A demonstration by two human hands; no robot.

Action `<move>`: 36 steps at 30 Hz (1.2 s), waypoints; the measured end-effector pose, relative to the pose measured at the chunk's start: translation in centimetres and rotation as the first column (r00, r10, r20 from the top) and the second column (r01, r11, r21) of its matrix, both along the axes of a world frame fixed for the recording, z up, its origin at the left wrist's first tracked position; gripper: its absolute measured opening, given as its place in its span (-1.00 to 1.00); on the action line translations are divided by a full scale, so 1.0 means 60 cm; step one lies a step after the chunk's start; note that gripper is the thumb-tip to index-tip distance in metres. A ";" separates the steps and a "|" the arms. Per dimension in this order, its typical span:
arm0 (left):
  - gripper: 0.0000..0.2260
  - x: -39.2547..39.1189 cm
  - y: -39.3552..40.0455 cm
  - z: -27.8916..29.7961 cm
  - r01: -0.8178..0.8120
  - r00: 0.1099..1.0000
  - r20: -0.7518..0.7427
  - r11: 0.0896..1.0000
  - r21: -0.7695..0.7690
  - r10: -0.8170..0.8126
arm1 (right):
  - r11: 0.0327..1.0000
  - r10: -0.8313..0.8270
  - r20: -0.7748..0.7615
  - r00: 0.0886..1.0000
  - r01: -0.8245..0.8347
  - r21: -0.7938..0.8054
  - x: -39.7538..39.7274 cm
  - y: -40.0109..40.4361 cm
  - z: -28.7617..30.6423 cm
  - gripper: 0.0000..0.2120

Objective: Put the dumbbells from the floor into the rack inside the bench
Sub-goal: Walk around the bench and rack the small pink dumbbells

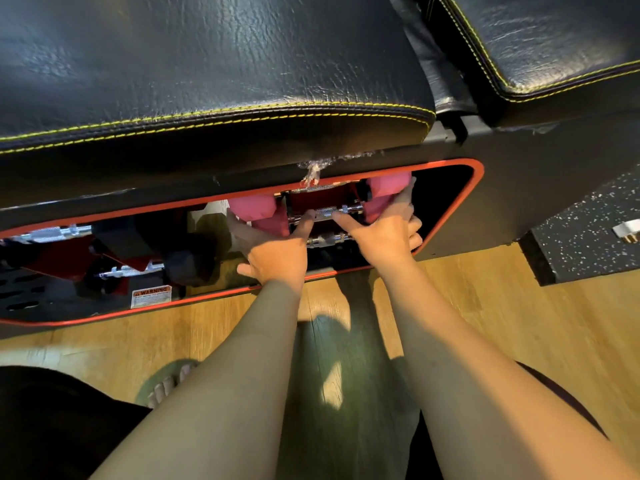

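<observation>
Seating a pink dumbbell on the red rack inside the bench, viewed from above through the red-trimmed side opening.

Far left of the frame: chrome-handled dumbbells already lie on lower red cradles, with a warning label on the base below them; stored weights sit crosswise so that their handles bridge the supports.

Left of centre: the left hand reaches into the opening, index finger stretched forward onto the knurled chrome handle and thumb splayed out to the side. It appears to steady and guide, not to carry; its other fingers are hidden behind the pink head, so their state cannot be told.

Centre: the dumbbell lies level in the middle of the opening, just under the seat edge, its handle across the red bracket, a second chrome bar showing just below it.

Right of centre: the right hand cups the right pink head, fingers wrapped round its outer end and thumb resting on the handle. Gripping an end likely lets the weight be slid sideways into its cradle.

Lower frame: wooden floor and the person's sandalled foot; no dumbbell is visible on the floor here.
</observation>
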State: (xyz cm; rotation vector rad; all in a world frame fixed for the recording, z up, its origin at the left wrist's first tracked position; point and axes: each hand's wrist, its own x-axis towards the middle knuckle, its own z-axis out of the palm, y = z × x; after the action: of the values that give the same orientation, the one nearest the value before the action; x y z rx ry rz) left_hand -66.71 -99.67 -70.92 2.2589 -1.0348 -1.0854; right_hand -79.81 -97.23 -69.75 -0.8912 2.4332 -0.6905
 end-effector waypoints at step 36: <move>-0.33 0.020 0.008 0.071 0.109 0.991 -0.042 0.954 -0.281 -0.125 | 0.773 0.044 0.250 0.967 0.126 -0.622 0.004 -0.021 0.029 -0.47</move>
State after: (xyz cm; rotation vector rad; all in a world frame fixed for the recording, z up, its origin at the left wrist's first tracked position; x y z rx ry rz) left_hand -65.53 -99.18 -66.67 1.9526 -1.2268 -0.9782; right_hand -79.58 -98.47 -68.00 -0.9106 1.9976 -1.6033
